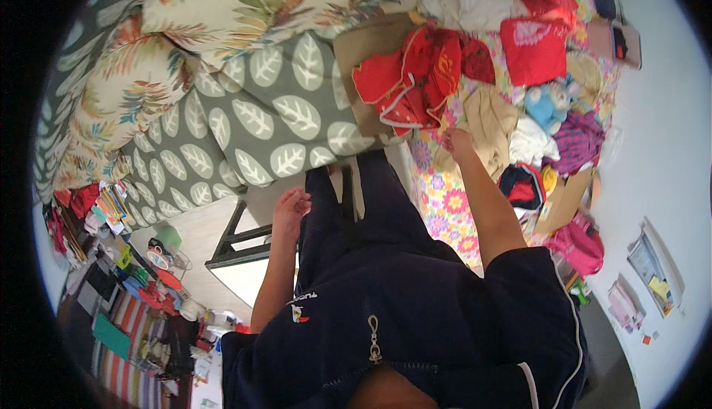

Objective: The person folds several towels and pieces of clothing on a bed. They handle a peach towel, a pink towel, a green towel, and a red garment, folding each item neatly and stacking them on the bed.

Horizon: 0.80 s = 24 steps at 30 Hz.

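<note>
My right hand [458,141] is over the flowered bedspread, between a red garment [426,75] with pale trim and a crumpled beige garment [491,121]. Its fingers are curled in, and what they hold, if anything, is hidden. The red garment lies spread on a flat brown piece [352,45] at the edge of the leaf-patterned cover. Beside my left thigh hangs my left hand [291,206], its fingers loosely bent and apart, with nothing in them.
Folded and crumpled clothes, including a red piece [532,51], cover the flowered bedspread [441,216], with a blue plush toy [546,106] among them. Patterned cushions [222,8] rest on the leaf-patterned cover [252,105]. A dark-framed stool [241,242] stands by my left leg.
</note>
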Motion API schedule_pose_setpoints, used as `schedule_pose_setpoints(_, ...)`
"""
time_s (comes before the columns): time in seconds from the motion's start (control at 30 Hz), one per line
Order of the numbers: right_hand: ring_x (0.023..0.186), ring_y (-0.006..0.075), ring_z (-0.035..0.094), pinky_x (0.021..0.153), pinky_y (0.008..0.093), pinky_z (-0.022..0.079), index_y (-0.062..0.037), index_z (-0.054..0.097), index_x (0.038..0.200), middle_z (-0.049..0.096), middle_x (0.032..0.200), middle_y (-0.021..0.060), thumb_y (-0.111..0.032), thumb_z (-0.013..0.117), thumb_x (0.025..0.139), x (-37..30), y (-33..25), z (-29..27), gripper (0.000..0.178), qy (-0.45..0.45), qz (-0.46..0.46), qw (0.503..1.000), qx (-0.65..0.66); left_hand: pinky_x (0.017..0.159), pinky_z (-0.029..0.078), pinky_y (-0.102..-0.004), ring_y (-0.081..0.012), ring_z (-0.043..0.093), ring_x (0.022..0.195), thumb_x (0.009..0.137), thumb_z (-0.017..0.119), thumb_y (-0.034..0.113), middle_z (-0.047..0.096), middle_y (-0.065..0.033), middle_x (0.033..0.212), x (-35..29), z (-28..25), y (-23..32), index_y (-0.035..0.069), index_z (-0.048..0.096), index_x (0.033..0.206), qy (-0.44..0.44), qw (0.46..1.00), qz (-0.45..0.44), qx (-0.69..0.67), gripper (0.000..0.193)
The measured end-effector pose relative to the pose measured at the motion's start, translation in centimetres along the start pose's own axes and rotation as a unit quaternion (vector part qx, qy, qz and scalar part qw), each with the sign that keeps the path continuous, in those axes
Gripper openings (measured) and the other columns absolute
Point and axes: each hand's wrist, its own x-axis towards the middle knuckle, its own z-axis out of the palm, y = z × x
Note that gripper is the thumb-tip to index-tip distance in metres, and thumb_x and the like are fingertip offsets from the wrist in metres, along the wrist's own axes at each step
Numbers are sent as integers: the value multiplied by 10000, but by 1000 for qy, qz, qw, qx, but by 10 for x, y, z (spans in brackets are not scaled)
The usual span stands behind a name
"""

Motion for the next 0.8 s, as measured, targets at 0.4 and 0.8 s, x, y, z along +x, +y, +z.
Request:
schedule_pose_setpoints(0.4,910,317,540,759,393,460,28,509,1041,572,981,161,-272,692,680,56,-56,89,503,248,-198,940,-126,600,451,-228,-127,561,650,861,510,126,593,-61,801,22,59,-57,27,542,993,-34,997,-50,53,168)
schedule_pose_setpoints(0.8,1066,237,512,906,398,427,-60,377,1231,506,1174,115,-88,510,802,-161,-63,106,450,-382,-65,876,287,758,406,-302,-162,500,961,842,516,407,433,-68,1220,62,158,-23,102,268,1326,-102,993,-21,61,624)
